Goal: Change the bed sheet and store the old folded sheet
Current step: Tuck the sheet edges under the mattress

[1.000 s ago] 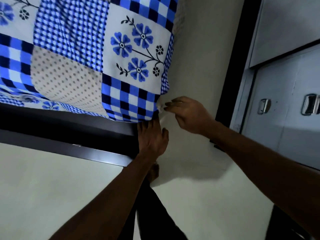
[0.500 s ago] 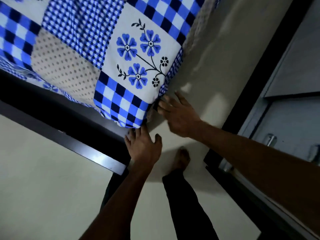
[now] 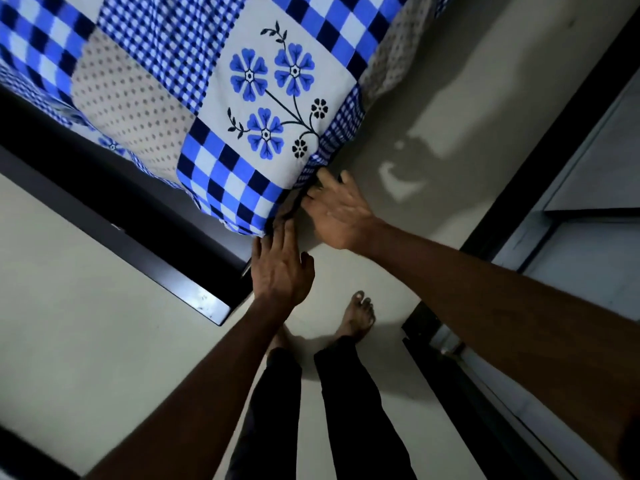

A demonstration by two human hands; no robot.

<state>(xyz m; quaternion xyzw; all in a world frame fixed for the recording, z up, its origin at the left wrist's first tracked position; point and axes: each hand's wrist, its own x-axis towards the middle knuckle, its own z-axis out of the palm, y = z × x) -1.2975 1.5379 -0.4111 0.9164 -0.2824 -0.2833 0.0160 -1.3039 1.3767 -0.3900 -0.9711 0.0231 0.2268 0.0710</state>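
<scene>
A blue-and-white patchwork bed sheet [image 3: 214, 98], with checks, dots and blue flowers, covers the mattress and wraps its near corner. My left hand [image 3: 280, 268] lies flat under that corner, its fingertips reaching beneath the sheet's edge against the dark bed frame [image 3: 145, 258]. My right hand [image 3: 341, 211] presses its straight fingers into the gap at the mattress's side, where the sheet's edge goes under. The fingertips of both hands are hidden by the fabric. No folded sheet is in view.
The dark bed frame rail runs from the left edge to the corner. Pale floor [image 3: 86, 341] lies below, with my legs and bare feet [image 3: 358, 317] standing by the corner. A grey cupboard [image 3: 588, 220] with a dark frame stands at right.
The view has swung, so the bed corner now sits higher and more to the right. My right hand has gone from pinching the sheet's edge to pushing flat fingers under the mattress side.
</scene>
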